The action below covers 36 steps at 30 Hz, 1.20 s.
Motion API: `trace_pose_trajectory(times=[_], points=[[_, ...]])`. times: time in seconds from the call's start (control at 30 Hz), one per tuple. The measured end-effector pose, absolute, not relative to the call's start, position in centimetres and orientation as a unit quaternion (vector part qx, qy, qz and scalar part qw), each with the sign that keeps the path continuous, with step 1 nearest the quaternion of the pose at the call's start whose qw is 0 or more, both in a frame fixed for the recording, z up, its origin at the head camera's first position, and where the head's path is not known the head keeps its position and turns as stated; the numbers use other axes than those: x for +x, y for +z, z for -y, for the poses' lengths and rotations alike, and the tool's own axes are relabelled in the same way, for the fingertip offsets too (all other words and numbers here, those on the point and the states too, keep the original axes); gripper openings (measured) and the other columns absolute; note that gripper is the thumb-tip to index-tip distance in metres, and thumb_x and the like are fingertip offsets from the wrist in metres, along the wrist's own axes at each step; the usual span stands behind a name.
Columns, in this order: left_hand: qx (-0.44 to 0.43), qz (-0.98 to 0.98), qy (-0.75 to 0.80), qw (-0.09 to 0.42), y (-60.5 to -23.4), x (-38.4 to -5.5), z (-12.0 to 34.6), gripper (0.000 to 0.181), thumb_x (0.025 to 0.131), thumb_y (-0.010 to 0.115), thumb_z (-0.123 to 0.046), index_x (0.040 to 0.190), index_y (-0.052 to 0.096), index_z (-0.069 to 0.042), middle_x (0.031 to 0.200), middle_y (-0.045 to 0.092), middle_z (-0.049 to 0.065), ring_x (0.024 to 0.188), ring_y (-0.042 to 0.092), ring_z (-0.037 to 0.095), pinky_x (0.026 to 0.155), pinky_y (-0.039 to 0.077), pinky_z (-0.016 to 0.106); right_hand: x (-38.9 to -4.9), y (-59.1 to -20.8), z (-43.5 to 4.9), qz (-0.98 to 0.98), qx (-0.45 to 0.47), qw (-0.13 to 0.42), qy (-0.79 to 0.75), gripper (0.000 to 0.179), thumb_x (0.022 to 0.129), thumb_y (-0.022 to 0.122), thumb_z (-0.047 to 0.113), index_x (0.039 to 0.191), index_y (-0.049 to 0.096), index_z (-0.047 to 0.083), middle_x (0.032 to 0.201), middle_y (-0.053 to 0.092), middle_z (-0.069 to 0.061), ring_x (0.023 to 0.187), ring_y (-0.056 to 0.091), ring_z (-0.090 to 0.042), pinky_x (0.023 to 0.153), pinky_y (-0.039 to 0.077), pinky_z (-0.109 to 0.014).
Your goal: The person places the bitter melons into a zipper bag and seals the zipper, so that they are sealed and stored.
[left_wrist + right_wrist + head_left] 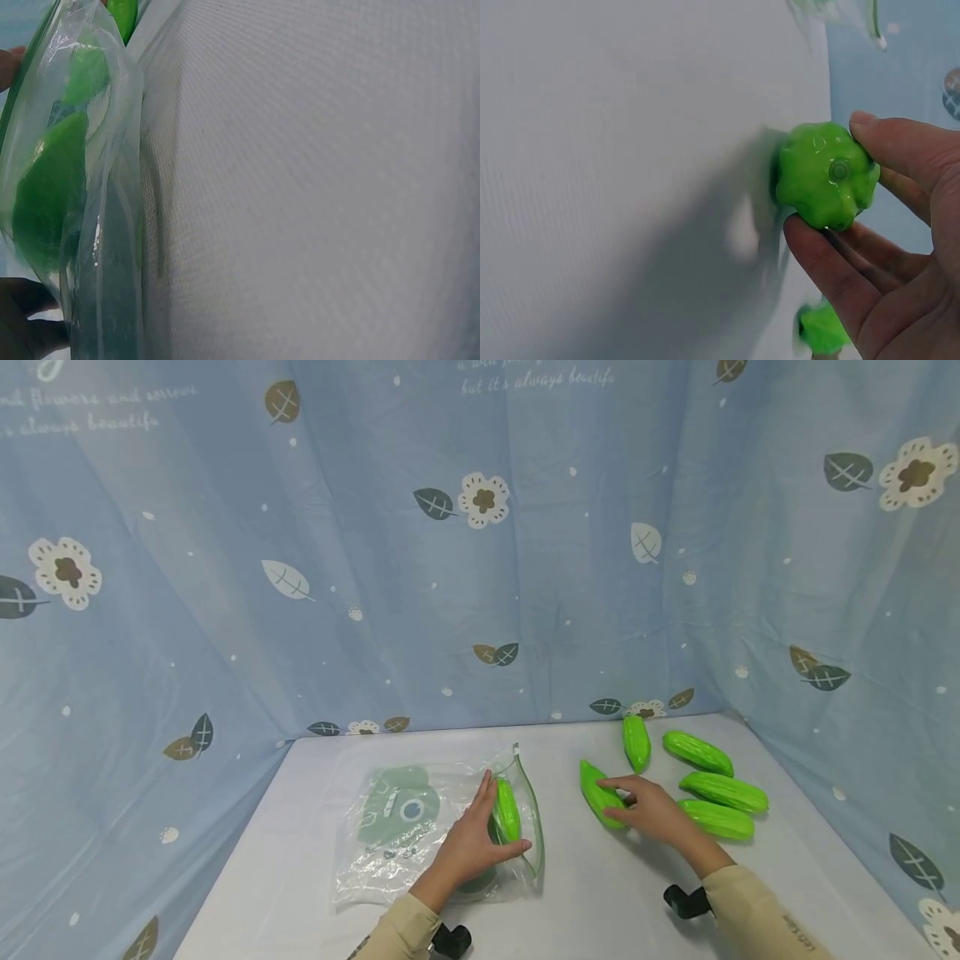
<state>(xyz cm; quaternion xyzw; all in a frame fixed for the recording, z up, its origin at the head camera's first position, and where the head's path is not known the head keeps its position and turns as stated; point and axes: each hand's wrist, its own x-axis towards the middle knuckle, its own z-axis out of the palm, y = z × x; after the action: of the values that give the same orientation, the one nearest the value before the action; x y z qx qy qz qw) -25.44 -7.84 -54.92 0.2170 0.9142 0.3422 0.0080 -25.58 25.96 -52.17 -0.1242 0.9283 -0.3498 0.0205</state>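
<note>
A clear zip bag (348, 868) with green printed shapes lies flat on the white table, its green-edged mouth facing right. Inside it near the mouth is one bright green ridged gourd (507, 810), seen blurred through the film in the left wrist view. My left hand (468, 843) rests on the bag at the mouth, fingers straight and thumb spread to either side of that gourd. Right of the bag, my right hand (648, 810) pinches a second green gourd (597, 793) between thumb and fingers. The right wrist view shows this gourd's lobed end (826, 176) close to the tabletop.
Several more green gourds (723, 791) lie at the right of the table (270, 860), beyond and beside my right hand. A blue curtain (390, 627) with leaves and flowers hangs behind the table and along both sides. Black camera mounts (686, 902) sit at my wrists.
</note>
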Motion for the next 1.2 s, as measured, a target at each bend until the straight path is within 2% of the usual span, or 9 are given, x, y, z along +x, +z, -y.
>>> trace_pose_trajectory(times=[0.43, 0.77, 1.2], points=[[0.215, -0.915, 0.342, 0.007, -54.9, -25.5, 7.8, 0.114, 0.080, 0.073, -0.069, 0.162, 0.024, -0.008, 0.172, 0.007, 0.002, 0.145, 0.038, 0.041, 0.105, 0.044, 0.062, -24.8, -52.8, -22.7, -0.925, -0.149, 0.002, -0.350, 0.050, 0.090, 0.080, 0.027, 0.135, 0.066, 0.012, 0.129, 0.063, -0.016, 0.099, 0.069, -0.032, 0.081, 0.059, -0.044], [0.216, -0.914, 0.344, 0.009, -54.8, -25.4, 7.8, 0.114, 0.080, 0.072, -0.070, 0.162, 0.023, -0.007, 0.172, 0.007, 0.002, 0.145, 0.037, 0.041, 0.107, 0.042, 0.062, -24.6, -53.8, -21.7, -0.918, -0.148, -0.006, -0.369, 0.048, 0.088, 0.081, 0.033, 0.132, 0.069, 0.018, 0.132, 0.065, -0.008, 0.097, 0.069, -0.021, 0.078, 0.058, -0.032], [0.213, -0.914, 0.344, 0.009, -54.7, -25.4, 7.7, 0.114, 0.080, 0.073, -0.069, 0.163, 0.023, -0.008, 0.172, 0.008, 0.003, 0.143, 0.039, 0.043, 0.105, 0.045, 0.061, -24.2, -54.0, -21.4, -0.906, -0.140, 0.009, -0.398, 0.049, 0.090, 0.079, 0.035, 0.135, 0.068, 0.018, 0.136, 0.063, -0.013, 0.100, 0.068, -0.024, 0.074, 0.057, -0.027]])
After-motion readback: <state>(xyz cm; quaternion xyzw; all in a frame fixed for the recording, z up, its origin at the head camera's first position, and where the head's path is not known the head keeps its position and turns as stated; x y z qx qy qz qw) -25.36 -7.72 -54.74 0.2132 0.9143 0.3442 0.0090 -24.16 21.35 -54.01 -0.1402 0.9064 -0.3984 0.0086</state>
